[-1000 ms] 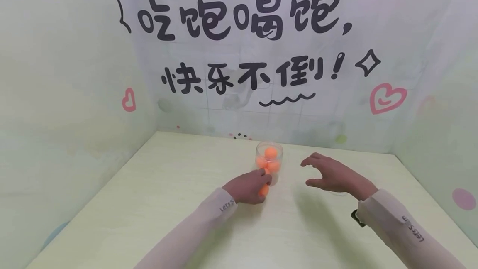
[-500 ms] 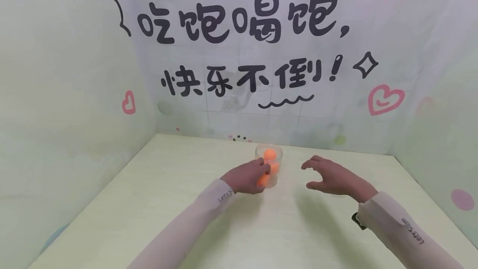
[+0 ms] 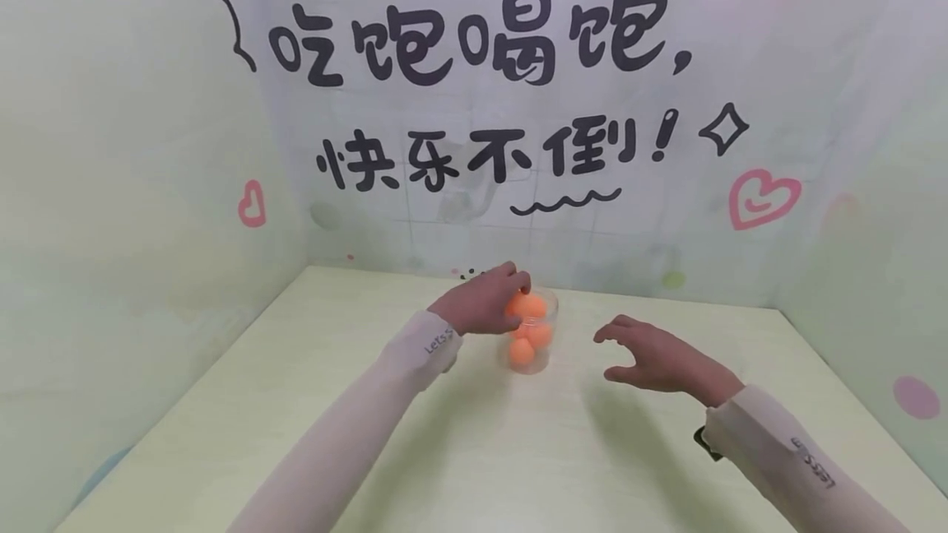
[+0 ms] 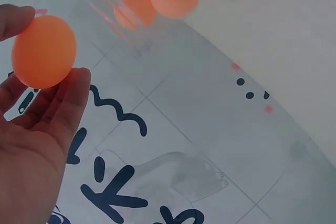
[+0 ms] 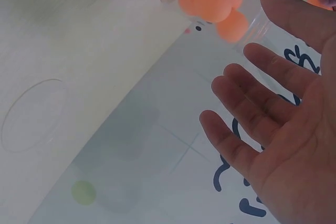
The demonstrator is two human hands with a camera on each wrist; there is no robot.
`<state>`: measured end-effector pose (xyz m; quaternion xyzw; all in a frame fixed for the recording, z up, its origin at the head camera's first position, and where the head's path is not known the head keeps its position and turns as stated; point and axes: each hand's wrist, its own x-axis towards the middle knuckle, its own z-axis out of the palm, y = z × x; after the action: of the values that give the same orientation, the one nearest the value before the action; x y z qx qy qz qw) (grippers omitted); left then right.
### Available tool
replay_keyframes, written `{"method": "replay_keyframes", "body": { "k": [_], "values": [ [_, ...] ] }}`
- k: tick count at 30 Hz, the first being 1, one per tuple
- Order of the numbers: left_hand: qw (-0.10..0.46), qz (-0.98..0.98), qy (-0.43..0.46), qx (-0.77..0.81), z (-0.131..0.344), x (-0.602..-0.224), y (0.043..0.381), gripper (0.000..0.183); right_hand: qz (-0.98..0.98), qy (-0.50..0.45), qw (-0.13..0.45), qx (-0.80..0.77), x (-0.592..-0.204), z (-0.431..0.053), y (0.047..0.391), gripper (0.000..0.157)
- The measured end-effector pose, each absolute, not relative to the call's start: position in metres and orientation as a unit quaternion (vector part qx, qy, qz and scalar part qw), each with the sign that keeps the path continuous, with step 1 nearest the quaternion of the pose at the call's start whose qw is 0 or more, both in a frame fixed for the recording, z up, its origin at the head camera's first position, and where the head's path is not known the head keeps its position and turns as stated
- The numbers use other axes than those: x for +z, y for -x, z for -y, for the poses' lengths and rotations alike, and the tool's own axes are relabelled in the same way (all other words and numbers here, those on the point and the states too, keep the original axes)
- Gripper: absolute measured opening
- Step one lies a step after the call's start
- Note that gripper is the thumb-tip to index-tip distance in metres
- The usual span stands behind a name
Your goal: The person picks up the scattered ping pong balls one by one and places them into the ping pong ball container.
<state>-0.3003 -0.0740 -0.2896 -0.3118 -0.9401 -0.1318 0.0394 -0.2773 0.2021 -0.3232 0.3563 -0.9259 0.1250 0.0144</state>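
Observation:
An orange ping-pong ball (image 4: 44, 51) is pinched between the thumb and fingers of my left hand (image 3: 481, 300). That hand is raised at the left side of a clear jar's mouth. The jar (image 3: 546, 359) stands upright on the table, with several orange balls (image 3: 522, 351) piled inside; the left hand covers part of it. To the jar's right hovers my right hand (image 3: 652, 354), palm toward the jar and fingers loosely bent, holding nothing. In the right wrist view its fingers (image 5: 247, 106) are spread apart from the jar.
A thin transparent disc (image 5: 34, 116), perhaps a lid, lies on the table (image 3: 244, 426) by the right hand. Printed cloth walls (image 3: 415, 229) enclose the table at the back and both sides. A dark band (image 3: 707, 442) shows at the right cuff.
My left hand has risen with the ball from low beside the jar's front to its rim, uncovering the lower balls. The right hand has stayed nearly still.

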Motion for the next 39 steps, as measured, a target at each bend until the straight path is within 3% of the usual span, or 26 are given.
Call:
{"method": "replay_keyframes", "body": {
  "k": [21,39],
  "values": [
    [0.075,0.939,0.289,-0.172,0.080,-0.270,0.330,0.027,0.928,-0.349,0.014,0.127,-0.327,-0.206,0.270,0.038],
    [0.048,0.942,0.293,-0.158,0.060,-0.285,0.340,0.029,0.931,-0.343,0.013,0.124,-0.334,-0.209,0.269,0.038]
  ]
}}
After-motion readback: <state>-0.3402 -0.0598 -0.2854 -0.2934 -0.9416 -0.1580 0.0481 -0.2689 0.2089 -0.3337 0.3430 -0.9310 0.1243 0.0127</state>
